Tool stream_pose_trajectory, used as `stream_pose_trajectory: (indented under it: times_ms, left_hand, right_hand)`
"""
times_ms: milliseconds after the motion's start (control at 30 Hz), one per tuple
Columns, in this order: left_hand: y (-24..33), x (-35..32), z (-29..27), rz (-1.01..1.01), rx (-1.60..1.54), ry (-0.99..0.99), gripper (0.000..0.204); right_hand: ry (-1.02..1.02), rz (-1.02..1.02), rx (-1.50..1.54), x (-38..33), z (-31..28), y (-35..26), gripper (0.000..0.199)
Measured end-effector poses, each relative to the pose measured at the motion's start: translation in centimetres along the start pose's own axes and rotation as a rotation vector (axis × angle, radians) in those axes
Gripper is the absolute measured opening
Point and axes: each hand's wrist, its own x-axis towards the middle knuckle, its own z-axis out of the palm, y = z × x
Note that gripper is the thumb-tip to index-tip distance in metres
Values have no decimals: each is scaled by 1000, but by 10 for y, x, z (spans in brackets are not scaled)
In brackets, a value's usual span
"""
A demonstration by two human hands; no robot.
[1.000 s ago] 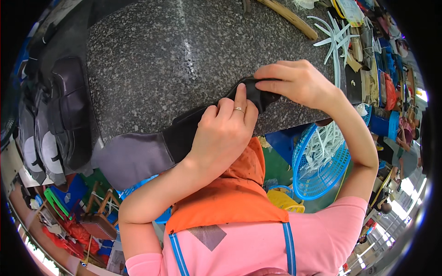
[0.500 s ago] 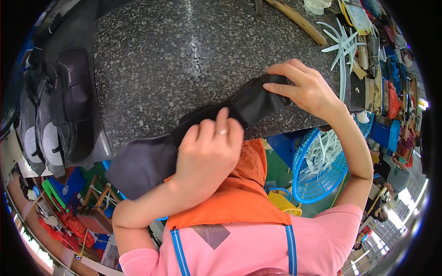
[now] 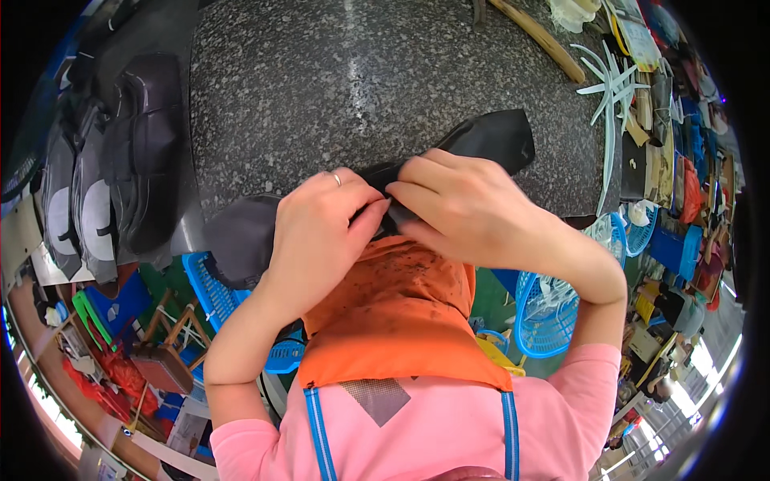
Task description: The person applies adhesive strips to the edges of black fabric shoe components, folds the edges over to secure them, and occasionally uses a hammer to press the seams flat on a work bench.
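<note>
A long black leather shoe upper (image 3: 499, 143) lies across the near edge of the stone worktop (image 3: 321, 104), its rounded left end hanging partly over the edge. My left hand (image 3: 321, 228) is closed on its middle, with thumb and fingers pinching the leather. Right beside it, my right hand (image 3: 469, 210) also pinches the middle section, its fingertips almost meeting those of the left. Between the hands the leather is bunched, and what the fingertips do there is mostly hidden.
Several black leather uppers (image 3: 148, 152) are piled at the left. A wooden stick (image 3: 541, 40) and pale strips (image 3: 613, 84) lie at the far right of the worktop. Below the edge, a blue basket (image 3: 545, 321) holds white strips; another blue basket (image 3: 210, 293) stands at left.
My right hand has left the upper's right end and come in to its middle. My left hand has shifted slightly left, from a pointing finger to a pinch on the leather.
</note>
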Motion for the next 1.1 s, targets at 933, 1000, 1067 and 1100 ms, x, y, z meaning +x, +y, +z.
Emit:
stream_pose_trajectory:
  times_ms: [933, 1000, 1067, 1100]
  left_hand:
    - [18, -28, -25, 127, -549, 813, 42]
    - [11, -31, -15, -235, -1372, 216, 49]
    - [-1, -32, -21, -279, -1467, 143, 49]
    - [-3, -34, -27, -340, -1573, 58, 49]
  right_hand:
    - [378, 337, 1182, 10, 3, -19, 14]
    - [353, 372, 1528, 22, 12, -25, 14]
    - [243, 445, 1802, 25, 15, -34, 16]
    - [216, 420, 1808, 24, 16, -36, 16]
